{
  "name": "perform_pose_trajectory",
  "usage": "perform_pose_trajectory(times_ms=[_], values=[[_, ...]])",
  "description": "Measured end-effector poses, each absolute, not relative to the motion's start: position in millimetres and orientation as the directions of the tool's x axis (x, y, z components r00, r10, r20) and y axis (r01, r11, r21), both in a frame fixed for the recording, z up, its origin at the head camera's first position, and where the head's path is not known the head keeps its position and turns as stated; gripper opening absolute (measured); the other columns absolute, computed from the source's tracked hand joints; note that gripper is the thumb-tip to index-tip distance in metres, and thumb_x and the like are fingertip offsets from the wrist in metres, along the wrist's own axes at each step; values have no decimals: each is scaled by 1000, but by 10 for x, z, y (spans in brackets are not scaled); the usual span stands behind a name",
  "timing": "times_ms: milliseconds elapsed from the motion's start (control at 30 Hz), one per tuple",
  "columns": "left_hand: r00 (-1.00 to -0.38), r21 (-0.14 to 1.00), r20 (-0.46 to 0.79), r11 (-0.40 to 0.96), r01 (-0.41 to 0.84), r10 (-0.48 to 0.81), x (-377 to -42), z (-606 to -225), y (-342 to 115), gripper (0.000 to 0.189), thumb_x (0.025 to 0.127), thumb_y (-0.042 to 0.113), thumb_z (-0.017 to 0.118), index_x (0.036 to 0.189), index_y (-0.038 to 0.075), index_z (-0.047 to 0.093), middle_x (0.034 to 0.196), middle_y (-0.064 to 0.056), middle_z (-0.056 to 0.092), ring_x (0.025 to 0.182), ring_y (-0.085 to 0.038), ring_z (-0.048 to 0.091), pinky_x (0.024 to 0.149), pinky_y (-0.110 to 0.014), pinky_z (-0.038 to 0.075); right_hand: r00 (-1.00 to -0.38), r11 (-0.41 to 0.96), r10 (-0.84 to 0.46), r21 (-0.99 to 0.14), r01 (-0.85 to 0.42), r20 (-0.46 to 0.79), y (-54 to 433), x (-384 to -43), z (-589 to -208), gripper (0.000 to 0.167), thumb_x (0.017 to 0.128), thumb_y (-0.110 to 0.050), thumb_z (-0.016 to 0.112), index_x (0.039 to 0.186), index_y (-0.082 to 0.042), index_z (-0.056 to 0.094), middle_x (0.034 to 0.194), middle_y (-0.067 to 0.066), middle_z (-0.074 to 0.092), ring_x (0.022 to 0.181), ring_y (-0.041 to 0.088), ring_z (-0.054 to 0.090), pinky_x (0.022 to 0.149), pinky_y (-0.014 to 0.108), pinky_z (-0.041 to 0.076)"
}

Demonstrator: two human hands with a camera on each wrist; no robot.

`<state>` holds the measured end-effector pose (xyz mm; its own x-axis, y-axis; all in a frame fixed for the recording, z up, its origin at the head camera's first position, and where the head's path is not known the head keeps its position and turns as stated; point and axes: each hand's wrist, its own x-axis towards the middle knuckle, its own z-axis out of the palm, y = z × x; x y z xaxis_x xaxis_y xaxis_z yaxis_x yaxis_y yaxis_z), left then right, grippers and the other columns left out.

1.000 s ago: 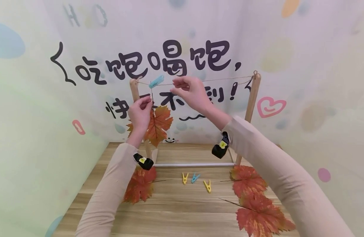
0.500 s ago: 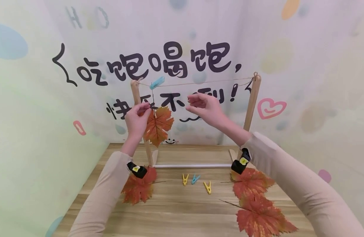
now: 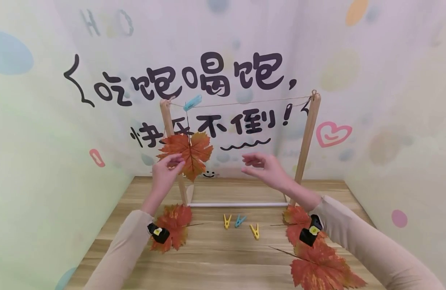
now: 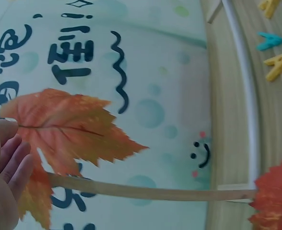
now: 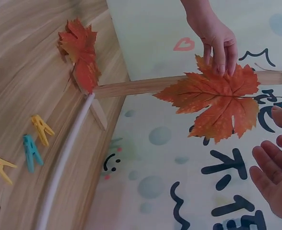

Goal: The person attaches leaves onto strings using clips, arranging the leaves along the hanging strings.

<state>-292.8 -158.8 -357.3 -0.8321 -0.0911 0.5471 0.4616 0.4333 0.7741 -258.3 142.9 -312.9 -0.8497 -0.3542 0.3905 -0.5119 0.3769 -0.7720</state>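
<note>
An orange-red artificial leaf (image 3: 191, 155) hangs by its stem from a string (image 3: 241, 104), where a blue clothespin (image 3: 192, 103) clips it near the left post. My left hand (image 3: 167, 172) is at the leaf's left side, fingers loosely bent and overlapping it in view; whether they touch it I cannot tell. In the right wrist view the same left hand (image 5: 217, 40) hangs over the leaf's edge (image 5: 217, 100). To the right of the leaf, my right hand (image 3: 268, 171) is in the air with relaxed fingers, holding nothing.
Two wooden posts (image 3: 308, 137) and a white bar (image 3: 237, 204) form the frame. On the wooden table lie two yellow clothespins (image 3: 255, 232), one blue clothespin (image 3: 239, 220), a red leaf (image 3: 173, 225) at left, and more red leaves (image 3: 320, 264) at right. A printed curtain stands behind.
My right hand has come away from the string, moving down and to the right. The left hand has lowered from beside the stem to the leaf's blade. The clipped leaf stays hanging.
</note>
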Motion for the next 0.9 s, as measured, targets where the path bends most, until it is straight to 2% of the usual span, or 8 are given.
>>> perform_pose_trajectory(times_ms=[167, 267, 367, 500, 600, 700, 900], values=[[-859, 793, 503, 449, 412, -99, -2885, -3877, -1651, 20, 80, 5, 67, 100, -2, 65, 91, -16, 67, 81, -25, 64, 66, -14, 51, -866, 385, -347, -787, -483, 361, 1504, -2446, -3331, 35, 81, 0, 65, 113, 10, 55, 109, 24, 60, 99, 37, 57, 89, 46, 45], [-883, 815, 455, 453, 360, -118, -2841, -4059, -1649, 20, 81, 4, 66, 100, -3, 65, 92, -17, 67, 82, -26, 64, 68, -18, 52, -873, 386, -355, -798, -463, 334, 1566, -2384, -3517, 35, 81, -1, 65, 112, 11, 55, 109, 24, 60, 99, 37, 57, 88, 47, 45], [-902, 833, 412, 453, 317, -127, -2790, -4224, -1633, 19, 81, 2, 66, 99, -4, 65, 92, -17, 67, 83, -26, 63, 69, -22, 53, -873, 385, -365, -801, -459, 325, 1674, -2470, -3830, 36, 82, -9, 66, 113, 7, 57, 109, 20, 61, 98, 34, 58, 86, 45, 47], [-926, 844, 359, 465, 267, -119, -2750, -4452, -1634, 19, 80, 2, 67, 98, -4, 66, 89, -16, 67, 82, -25, 62, 70, -26, 54, -863, 382, -367, -790, -480, 347, 1793, -2580, -4221, 39, 82, -18, 67, 113, 3, 58, 107, 15, 62, 94, 27, 60, 79, 37, 51], [-941, 844, 325, 479, 242, -97, -2736, -4635, -1630, 19, 80, 3, 67, 97, -5, 66, 88, -15, 66, 83, -25, 62, 69, -27, 54, -871, 383, -370, -800, -461, 324, 1824, -2555, -4394, 39, 82, -17, 67, 113, 5, 57, 106, 17, 62, 92, 27, 60, 76, 33, 52], [-939, 815, 340, 512, 270, -45, -2717, -4824, -1610, 17, 78, 0, 68, 94, -6, 66, 85, -16, 67, 80, -26, 62, 68, -28, 53, -891, 397, -373, -823, -406, 260, 1840, -2508, -4557, 40, 83, -15, 67, 115, 6, 56, 106, 18, 61, 94, 30, 59, 77, 31, 52], [-934, 677, 354, 677, 287, 43, -2662, -5110, -1564, 13, 78, 6, 69, 91, 3, 68, 83, -6, 68, 75, -20, 63, 67, -30, 51, -920, 426, -355, -846, -319, 168, 1837, -2424, -4815, 39, 82, -16, 67, 114, 5, 56, 105, 15, 61, 91, 27, 59, 73, 27, 51]])
